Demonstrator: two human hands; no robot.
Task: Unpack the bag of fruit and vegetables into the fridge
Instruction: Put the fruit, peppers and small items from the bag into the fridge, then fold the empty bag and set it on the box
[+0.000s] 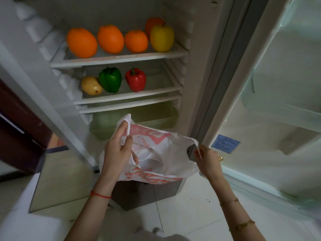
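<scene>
- Left hand fingers curl round the plastic bag rim; right hand pinches its handle.
- Beyond the fingertips: crisper drawer, open fridge.
- Above: potato, green pepper, red pepper; oranges, yellow apple.

White plastic bag with red-orange print, lower centre. Four orange oranges, yellow apple on upper shelf. Below: yellow potato, green pepper, red pepper. Red string bracelet, lower left.
</scene>
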